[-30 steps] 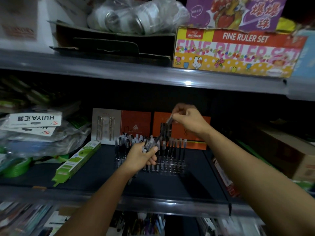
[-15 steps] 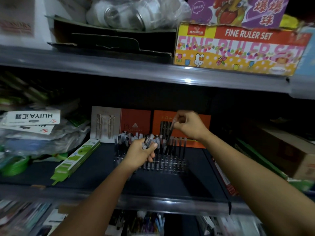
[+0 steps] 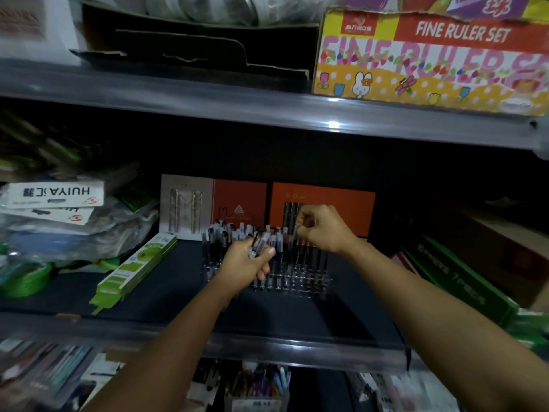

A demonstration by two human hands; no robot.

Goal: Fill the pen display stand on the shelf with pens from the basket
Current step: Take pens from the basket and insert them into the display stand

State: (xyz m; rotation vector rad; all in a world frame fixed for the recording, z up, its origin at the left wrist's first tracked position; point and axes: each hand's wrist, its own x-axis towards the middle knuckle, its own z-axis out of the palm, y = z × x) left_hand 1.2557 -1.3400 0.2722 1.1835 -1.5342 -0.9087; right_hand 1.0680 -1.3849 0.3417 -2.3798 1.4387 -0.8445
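A clear pen display stand [image 3: 300, 281] sits on the dark middle shelf [image 3: 166, 295], with several black pens [image 3: 217, 239] upright in it. My left hand [image 3: 242, 264] grips a bundle of pens [image 3: 261, 243] just in front of the stand. Over the stand's back right rows, my right hand [image 3: 323, 228] pinches the top of one pen [image 3: 295, 233] that points down into the stand. The basket is out of view.
Orange and white pen boxes [image 3: 322, 203] stand behind the stand. A green flat pack [image 3: 136, 266] lies to the left, beside plastic bags [image 3: 59, 227]. Green and brown boxes [image 3: 463, 278] crowd the right. A ruler set box [image 3: 430, 60] sits on the upper shelf.
My right hand has come down from above the bundle, lowering one pen toward the stand's back right rows. My left hand stays put with the bundle.
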